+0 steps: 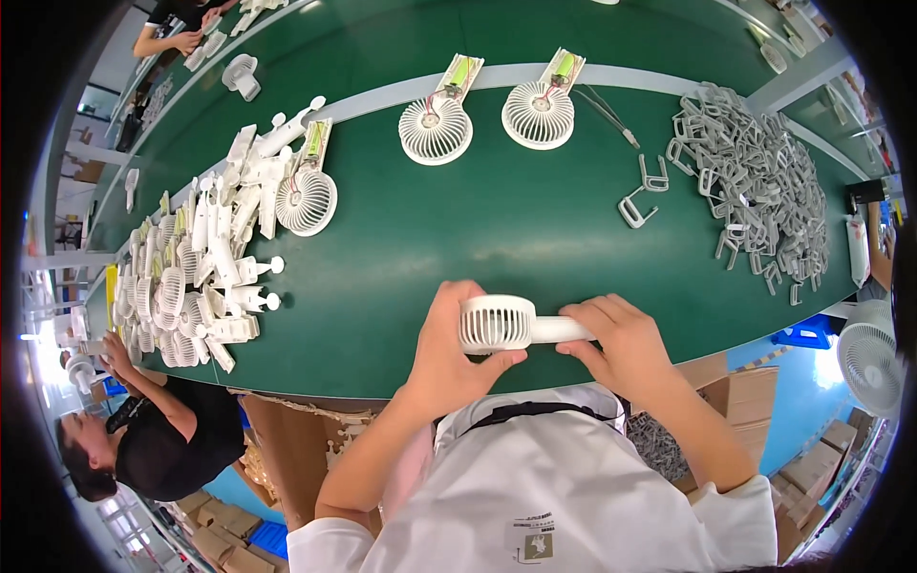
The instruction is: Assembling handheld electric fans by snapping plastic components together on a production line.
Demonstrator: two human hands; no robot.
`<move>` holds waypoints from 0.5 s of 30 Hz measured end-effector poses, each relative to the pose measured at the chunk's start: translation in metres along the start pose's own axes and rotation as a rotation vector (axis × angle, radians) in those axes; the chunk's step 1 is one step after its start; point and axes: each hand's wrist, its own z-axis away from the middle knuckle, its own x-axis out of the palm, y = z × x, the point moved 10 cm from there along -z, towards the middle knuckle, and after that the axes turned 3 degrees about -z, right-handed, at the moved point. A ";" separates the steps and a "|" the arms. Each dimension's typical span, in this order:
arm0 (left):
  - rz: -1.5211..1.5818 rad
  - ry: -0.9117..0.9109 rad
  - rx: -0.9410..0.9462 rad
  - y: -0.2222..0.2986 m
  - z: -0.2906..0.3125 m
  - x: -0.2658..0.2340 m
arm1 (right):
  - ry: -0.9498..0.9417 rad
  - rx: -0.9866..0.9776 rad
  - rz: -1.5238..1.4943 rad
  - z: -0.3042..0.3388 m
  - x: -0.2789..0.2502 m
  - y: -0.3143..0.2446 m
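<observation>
A white handheld fan (499, 323) lies sideways between my two hands, just above the near edge of the green table. My left hand (449, 349) is wrapped round its slotted round head, thumb beneath. The fingers of my right hand (611, 339) close round the end of its white handle (559, 329). Beyond my hands, two open fan halves (435, 129) (538, 115) show a green battery and thin wires. Another such half (307, 201) rests at the left, beside a heap of white fan parts (224, 234).
Grey U-shaped clips (755, 181) are piled at the right, with two loose clips (637, 207) (654, 173) beside them. Tweezers (609, 116) lie near the back rail. A co-worker (181, 430) sits at the left. Below the table stands a cardboard box (296, 449).
</observation>
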 end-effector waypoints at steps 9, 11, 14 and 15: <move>-0.153 0.104 0.207 0.029 -0.011 -0.008 | 0.032 0.017 -0.040 -0.003 -0.006 0.003; 0.077 -0.017 -0.017 0.014 -0.029 -0.012 | -0.170 0.323 -0.345 0.002 0.003 0.019; 0.333 -0.116 -0.241 0.014 -0.021 -0.010 | -0.391 0.669 -0.851 0.033 0.017 0.014; 0.346 -0.137 -0.281 0.019 -0.017 -0.010 | -0.401 0.722 -0.948 0.041 0.016 0.008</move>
